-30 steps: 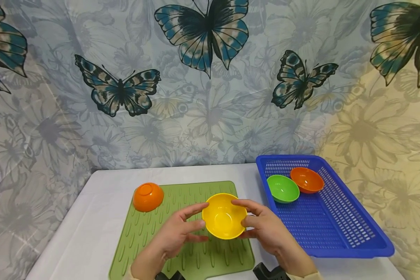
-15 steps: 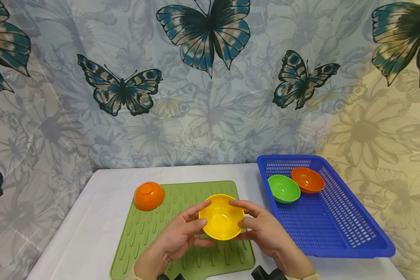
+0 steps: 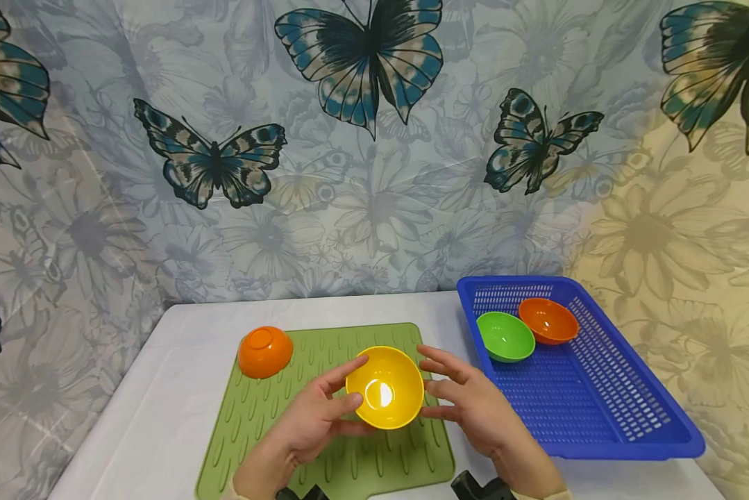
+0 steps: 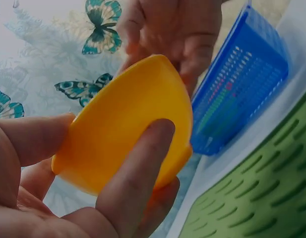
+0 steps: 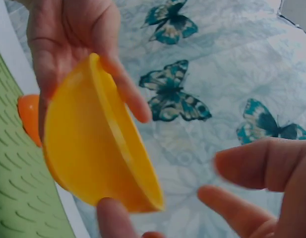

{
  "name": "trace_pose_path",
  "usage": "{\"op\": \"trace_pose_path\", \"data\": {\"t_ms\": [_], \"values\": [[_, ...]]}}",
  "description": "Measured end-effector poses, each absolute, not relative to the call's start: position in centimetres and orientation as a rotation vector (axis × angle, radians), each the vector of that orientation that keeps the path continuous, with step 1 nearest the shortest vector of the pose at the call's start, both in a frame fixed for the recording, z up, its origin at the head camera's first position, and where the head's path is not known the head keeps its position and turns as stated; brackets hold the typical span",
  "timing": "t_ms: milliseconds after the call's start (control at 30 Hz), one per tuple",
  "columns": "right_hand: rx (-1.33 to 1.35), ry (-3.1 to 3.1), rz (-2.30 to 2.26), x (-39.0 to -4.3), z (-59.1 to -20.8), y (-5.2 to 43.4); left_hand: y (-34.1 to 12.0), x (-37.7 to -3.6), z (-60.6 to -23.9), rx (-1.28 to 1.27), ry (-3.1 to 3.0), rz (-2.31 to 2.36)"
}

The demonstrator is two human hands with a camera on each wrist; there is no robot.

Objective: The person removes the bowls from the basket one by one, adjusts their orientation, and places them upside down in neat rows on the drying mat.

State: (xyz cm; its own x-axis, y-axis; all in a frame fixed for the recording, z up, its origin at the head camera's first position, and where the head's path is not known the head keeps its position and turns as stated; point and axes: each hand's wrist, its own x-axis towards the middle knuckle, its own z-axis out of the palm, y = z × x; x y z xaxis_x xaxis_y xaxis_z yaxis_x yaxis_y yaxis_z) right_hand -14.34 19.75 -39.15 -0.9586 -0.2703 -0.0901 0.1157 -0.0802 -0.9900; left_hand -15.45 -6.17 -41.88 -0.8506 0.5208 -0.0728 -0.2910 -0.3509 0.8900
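My left hand (image 3: 333, 401) grips a yellow bowl (image 3: 383, 389) by its left rim, tilted with its inside toward me, a little above the green ribbed mat (image 3: 268, 430). In the left wrist view the thumb and fingers (image 4: 138, 173) curl round the yellow bowl (image 4: 123, 134). My right hand (image 3: 439, 383) hovers just right of the bowl with its fingers spread and straight. In the right wrist view a small gap shows between those fingers (image 5: 257, 163) and the bowl (image 5: 88, 144).
An orange bowl (image 3: 264, 351) lies upside down on the mat's far left corner. A blue perforated basket (image 3: 599, 410) at the right holds a green bowl (image 3: 505, 337) and an orange bowl (image 3: 548, 321). The white table (image 3: 162, 403) ends at a butterfly-print curtain.
The yellow bowl has shifted slightly left and tilted. My right hand has let go of it and opened; the left hand alone holds it now.
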Motion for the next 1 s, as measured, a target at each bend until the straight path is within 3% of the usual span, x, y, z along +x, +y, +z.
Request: {"op": "trace_pose_path", "data": {"t_ms": [433,833,1000], "values": [[-0.307,1.181,-2.244,-15.3,-39.6,21.5,-7.0,-15.7,-41.7,0.343,1.626,2.180],[-0.268,0.892,-2.234,-16.0,-40.5,21.9,-6.7,-14.9,-41.5,0.779,2.218,1.884],[-0.259,0.831,-2.179,-16.3,-41.0,21.9,-6.7,-14.4,-41.7,1.112,2.488,1.586]]}}
